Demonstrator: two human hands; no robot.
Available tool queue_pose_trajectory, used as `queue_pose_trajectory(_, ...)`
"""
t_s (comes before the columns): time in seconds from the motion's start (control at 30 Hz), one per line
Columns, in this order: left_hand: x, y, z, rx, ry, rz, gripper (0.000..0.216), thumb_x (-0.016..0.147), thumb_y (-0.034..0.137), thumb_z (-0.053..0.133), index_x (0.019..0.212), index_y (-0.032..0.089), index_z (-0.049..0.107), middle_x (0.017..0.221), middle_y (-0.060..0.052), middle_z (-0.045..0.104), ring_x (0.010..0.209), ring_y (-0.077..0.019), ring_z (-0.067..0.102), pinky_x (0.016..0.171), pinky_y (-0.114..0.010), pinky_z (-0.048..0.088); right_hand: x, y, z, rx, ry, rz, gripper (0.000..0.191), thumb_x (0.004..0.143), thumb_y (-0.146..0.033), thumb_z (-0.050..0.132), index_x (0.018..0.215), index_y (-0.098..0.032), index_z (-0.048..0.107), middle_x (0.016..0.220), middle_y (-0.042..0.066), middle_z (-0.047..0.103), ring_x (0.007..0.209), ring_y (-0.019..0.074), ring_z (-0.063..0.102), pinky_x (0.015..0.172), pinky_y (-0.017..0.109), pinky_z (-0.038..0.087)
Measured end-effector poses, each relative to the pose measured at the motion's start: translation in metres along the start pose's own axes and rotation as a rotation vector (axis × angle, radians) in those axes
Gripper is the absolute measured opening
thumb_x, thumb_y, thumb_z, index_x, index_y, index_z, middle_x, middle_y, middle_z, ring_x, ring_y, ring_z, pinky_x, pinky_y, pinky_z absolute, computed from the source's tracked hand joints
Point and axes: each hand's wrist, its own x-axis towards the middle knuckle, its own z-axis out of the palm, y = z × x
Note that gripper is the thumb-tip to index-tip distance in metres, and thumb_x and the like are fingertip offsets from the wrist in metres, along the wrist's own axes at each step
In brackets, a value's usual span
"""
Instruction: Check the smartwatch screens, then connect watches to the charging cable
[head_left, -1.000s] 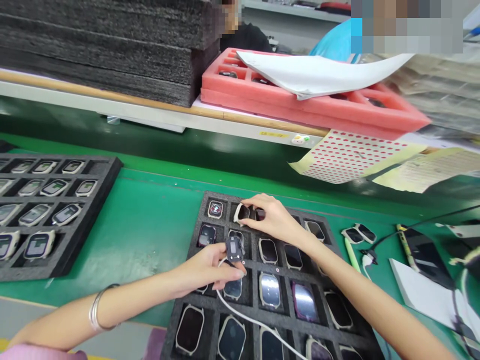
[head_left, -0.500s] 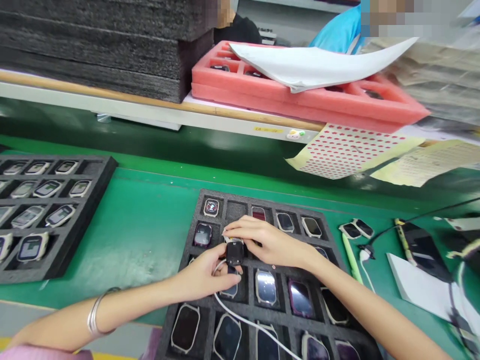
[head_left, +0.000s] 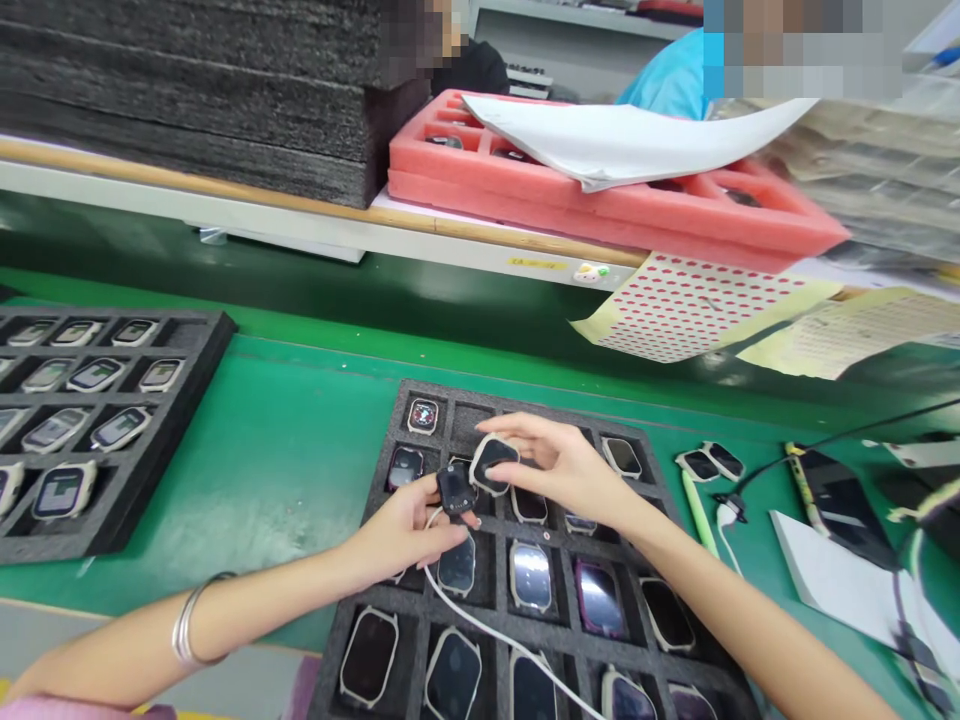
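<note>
Between the fingers of my left hand (head_left: 420,525) is a small black square device (head_left: 455,489) with a dark face; a white cable (head_left: 487,635) trails from it toward the lower right. My right hand (head_left: 559,460) is closed on a smartwatch (head_left: 495,463) with a pale frame and dark screen, held tilted just right of the black device. Whether the two touch I cannot tell. Both hands are over a dark foam tray (head_left: 491,535) whose compartments hold several strapless watches; one at its far left corner, a lit watch (head_left: 423,415), shows a dial. My right hand hides part of the back rows.
Another foam tray (head_left: 214,370) of watches lies at left. At right are two watches (head_left: 711,462), a green pen (head_left: 699,512), a phone (head_left: 844,500) and a white box (head_left: 832,575). Black foam (head_left: 187,110) and a red foam tray (head_left: 600,215) stand on the shelf; people sit behind.
My right hand has lifted and turned the pale-framed watch, now in plain view beside the black device. My left hand has shifted slightly up and left with the device and cable.
</note>
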Motion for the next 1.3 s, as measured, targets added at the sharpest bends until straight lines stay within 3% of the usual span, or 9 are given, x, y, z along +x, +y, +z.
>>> queue_pose_trajectory(0.13, 0.001, -0.004, -0.002, 0.064, -0.02, 0.029, 0.043, 0.068, 0.029, 0.078, 0.102, 0.012, 0.057, 0.08, 0.001, 0.058, 0.047, -0.0017, 0.035, 0.044, -0.017, 0.029, -0.002, -0.01, 0.015, -0.214, -0.151, -0.166, 0.026, 0.087, -0.021, 0.064, 0.113, -0.02, 0.064, 0.098, 0.006, 0.058, 0.088, 0.017, 0.059, 0.077, 0.03, 0.051)
queue_pose_trajectory(0.23, 0.0, -0.003, 0.0, 0.129, 0.007, 0.015, 0.038, 0.071, 0.033, 0.075, 0.097, 0.011, 0.058, 0.075, 0.003, 0.058, 0.044, -0.0014, 0.035, 0.041, -0.016, 0.028, 0.0, -0.01, 0.021, -0.385, -0.176, -0.258, 0.028, 0.089, -0.021, 0.062, 0.117, -0.022, 0.063, 0.105, 0.008, 0.052, 0.095, 0.0183, 0.054, 0.08, 0.032, 0.049)
queue_pose_trajectory(0.4, -0.003, 0.001, 0.003, 0.144, 0.042, -0.03, 0.039, 0.078, 0.047, 0.065, 0.092, 0.012, 0.057, 0.074, -0.001, 0.065, 0.032, -0.0012, 0.033, 0.031, -0.018, 0.022, -0.001, -0.009, 0.019, -0.525, -0.225, -0.261, 0.033, 0.094, -0.023, 0.053, 0.127, -0.024, 0.056, 0.112, 0.008, 0.053, 0.105, 0.0201, 0.049, 0.088, 0.035, 0.046)
queue_pose_trajectory(0.5, -0.003, 0.002, 0.004, 0.165, 0.039, -0.009, 0.034, 0.077, 0.041, 0.068, 0.094, 0.012, 0.059, 0.051, 0.008, 0.051, 0.032, -0.0028, 0.032, 0.032, -0.017, 0.021, -0.005, -0.01, 0.02, -0.554, -0.245, -0.26, 0.04, 0.092, -0.028, 0.056, 0.131, -0.021, 0.051, 0.116, 0.01, 0.054, 0.108, 0.0217, 0.05, 0.09, 0.036, 0.046)
queue_pose_trajectory(0.57, -0.002, 0.001, 0.003, 0.151, 0.023, 0.004, 0.035, 0.077, 0.038, 0.07, 0.098, 0.012, 0.059, 0.046, 0.011, 0.043, 0.033, -0.0032, 0.032, 0.033, -0.016, 0.021, -0.008, -0.01, 0.023, -0.614, -0.233, -0.281, 0.046, 0.089, -0.033, 0.06, 0.131, -0.016, 0.05, 0.115, 0.012, 0.056, 0.106, 0.0251, 0.051, 0.089, 0.041, 0.046)
queue_pose_trajectory(0.67, 0.001, -0.002, 0.002, 0.088, 0.032, 0.015, 0.035, 0.077, 0.039, 0.069, 0.096, 0.012, 0.057, 0.055, 0.008, 0.049, 0.035, -0.002, 0.033, 0.033, -0.016, 0.021, -0.009, -0.009, 0.025, -0.692, -0.189, -0.319, 0.046, 0.089, -0.031, 0.06, 0.128, -0.009, 0.05, 0.112, 0.016, 0.06, 0.103, 0.0287, 0.053, 0.087, 0.046, 0.045)
queue_pose_trajectory(0.8, 0.002, -0.004, 0.003, 0.072, 0.045, -0.019, 0.037, 0.076, 0.044, 0.07, 0.09, 0.012, 0.056, 0.061, 0.007, 0.051, 0.035, -0.001, 0.033, 0.032, -0.016, 0.02, -0.008, -0.006, 0.027, -0.612, -0.166, -0.308, 0.039, 0.086, -0.028, 0.065, 0.119, -0.013, 0.054, 0.109, 0.011, 0.063, 0.1, 0.0245, 0.057, 0.086, 0.04, 0.047)
queue_pose_trajectory(1.07, -0.001, 0.004, 0.008, 0.091, 0.134, 0.006, 0.037, 0.075, 0.047, 0.07, 0.081, 0.013, 0.057, 0.043, 0.011, 0.038, 0.031, -0.0025, 0.027, 0.033, -0.018, 0.018, -0.011, 0.002, 0.047, -0.665, 0.065, -0.352, 0.033, 0.085, -0.028, 0.065, 0.112, -0.011, 0.055, 0.104, 0.013, 0.066, 0.095, 0.0265, 0.061, 0.08, 0.042, 0.045)
queue_pose_trajectory(1.3, -0.004, 0.009, 0.009, 0.072, 0.099, -0.002, 0.039, 0.071, 0.048, 0.073, 0.077, 0.012, 0.058, 0.048, 0.009, 0.043, 0.032, -0.0019, 0.028, 0.034, -0.019, 0.018, -0.013, 0.002, 0.048, -0.601, 0.075, -0.366, 0.03, 0.087, -0.033, 0.062, 0.109, -0.013, 0.056, 0.097, 0.01, 0.067, 0.089, 0.0245, 0.06, 0.08, 0.041, 0.044)
